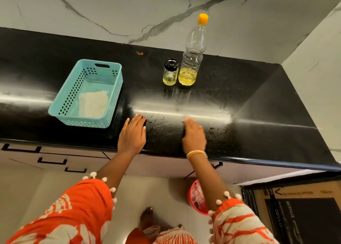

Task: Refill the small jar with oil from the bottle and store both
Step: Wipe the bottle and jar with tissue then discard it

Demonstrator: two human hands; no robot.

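Both hands lie flat on the black tabletop (pixel 258 88) near its front edge, fingers straight and holding nothing: the left hand (pixel 133 133) sits just right of the basket, and the right hand (pixel 194 135), slightly blurred, lies a little apart from it with a pale band (pixel 196 153) around the wrist. Farther back on the tabletop stand the 2 task items, upright and just beside each other. The small jar (pixel 170 72) has a black lid and a shallow layer of yellow oil at the bottom. To its right the tall clear bottle (pixel 192 55) wears an orange cap (pixel 203 18) and holds yellow oil only in its lower part. To the left, well apart from them, a light blue perforated basket (pixel 63 105) rests on the tabletop with a folded white cloth (pixel 93 104) inside. Behind everything rises a white marble wall (pixel 110 9). Below the tabletop edge, a pink bin (pixel 190 197) stands on the floor, and orange patterned sleeves (pixel 73 216) cover the arms.
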